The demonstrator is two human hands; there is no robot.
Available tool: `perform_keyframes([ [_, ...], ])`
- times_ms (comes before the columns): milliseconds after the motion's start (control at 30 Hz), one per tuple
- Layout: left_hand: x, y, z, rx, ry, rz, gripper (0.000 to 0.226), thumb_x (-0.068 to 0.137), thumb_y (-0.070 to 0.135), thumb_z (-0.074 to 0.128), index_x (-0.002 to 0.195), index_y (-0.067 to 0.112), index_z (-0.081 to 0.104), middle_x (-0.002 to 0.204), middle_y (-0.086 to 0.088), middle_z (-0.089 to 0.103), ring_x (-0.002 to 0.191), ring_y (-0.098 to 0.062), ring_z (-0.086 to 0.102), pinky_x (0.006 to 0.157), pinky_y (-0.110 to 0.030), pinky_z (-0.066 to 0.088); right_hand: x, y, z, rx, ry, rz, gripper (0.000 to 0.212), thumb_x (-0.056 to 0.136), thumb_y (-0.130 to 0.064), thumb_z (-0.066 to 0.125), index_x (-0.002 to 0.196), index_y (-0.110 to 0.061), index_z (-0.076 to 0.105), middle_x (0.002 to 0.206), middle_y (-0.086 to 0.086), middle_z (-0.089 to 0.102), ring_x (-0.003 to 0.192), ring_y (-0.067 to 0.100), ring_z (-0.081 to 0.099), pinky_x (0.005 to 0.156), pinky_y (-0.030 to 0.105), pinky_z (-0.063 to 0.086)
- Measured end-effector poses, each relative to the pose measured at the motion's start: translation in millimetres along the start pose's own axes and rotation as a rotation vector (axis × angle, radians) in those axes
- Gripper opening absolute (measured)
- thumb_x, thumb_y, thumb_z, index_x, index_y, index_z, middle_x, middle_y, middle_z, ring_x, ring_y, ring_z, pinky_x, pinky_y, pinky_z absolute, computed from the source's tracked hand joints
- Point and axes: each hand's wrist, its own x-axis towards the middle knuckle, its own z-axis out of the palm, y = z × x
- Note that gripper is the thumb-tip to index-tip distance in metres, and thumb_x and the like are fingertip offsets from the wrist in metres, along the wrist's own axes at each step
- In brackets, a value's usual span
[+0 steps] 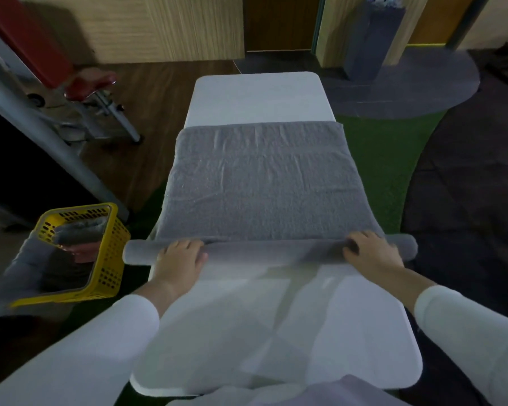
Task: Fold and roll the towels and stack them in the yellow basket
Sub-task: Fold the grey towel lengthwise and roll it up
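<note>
Left hand (pixel 178 259), right hand (pixel 370 250) hold grey towel (pixel 261 183), seemingly part-rolled.

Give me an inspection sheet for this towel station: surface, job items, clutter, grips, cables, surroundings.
Surface: white padded bench, towel across its middle.
Job's things: grey towel spread flat, near edge rolled; yellow basket at left holds grey towels.
Clutter: nothing seen.
Grips: left hand and right hand both curl over the rolled edge.
Cables: nothing seen.
Surroundings: red gym bench far left, green turf, wood floor.
</note>
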Motion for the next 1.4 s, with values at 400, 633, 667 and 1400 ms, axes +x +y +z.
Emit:
perform_keyframes([
  [400, 3, 7, -16, 0.291, -0.448, 0.105, 0.036, 0.090, 0.053, 0.049, 0.112, 0.025, 0.056, 0.123, 0.000, 0.058, 0.120, -0.024, 0.048, 0.092, -0.038, 0.035, -4, -4, 0, -0.281, -0.302, -0.142, 0.031, 0.083, -0.046, 0.062, 0.111, -0.038, 0.053, 0.122, -0.005, 0.055, 0.119, 0.023, 0.048, 0.100, 0.046, 0.038],
  [633, 3, 3, -18, 0.135, 0.049, -0.076, 0.034, 0.100, 0.043, 0.041, 0.126, 0.027, 0.055, 0.128, 0.002, 0.057, 0.121, -0.023, 0.048, 0.097, -0.039, 0.037, 8, 2, -4, -0.160, 0.017, -0.038, 0.038, 0.095, -0.048, 0.049, 0.129, -0.033, 0.054, 0.134, 0.002, 0.050, 0.126, 0.027, 0.047, 0.104, 0.047, 0.039],
  [667, 5, 5, -16, 0.082, 0.015, -0.102, 0.040, 0.101, 0.045, 0.038, 0.133, 0.025, 0.051, 0.135, 0.000, 0.054, 0.126, -0.023, 0.045, 0.101, -0.040, 0.037, 9, -1, -1, -0.080, 0.045, 0.000, 0.039, 0.098, -0.048, 0.045, 0.132, -0.031, 0.053, 0.136, 0.003, 0.050, 0.127, 0.028, 0.045, 0.106, 0.049, 0.037],
  [1400, 5, 6, -1, 0.139, -0.253, -0.074, 0.067, 0.096, 0.061, 0.039, 0.151, 0.025, 0.027, 0.156, 0.004, 0.031, 0.146, -0.023, 0.022, 0.118, -0.049, 0.014, 11, -9, 6, -0.053, -0.101, 0.006, 0.058, 0.095, -0.057, 0.048, 0.146, -0.033, 0.038, 0.152, 0.000, 0.039, 0.140, 0.028, 0.033, 0.116, 0.054, 0.023],
])
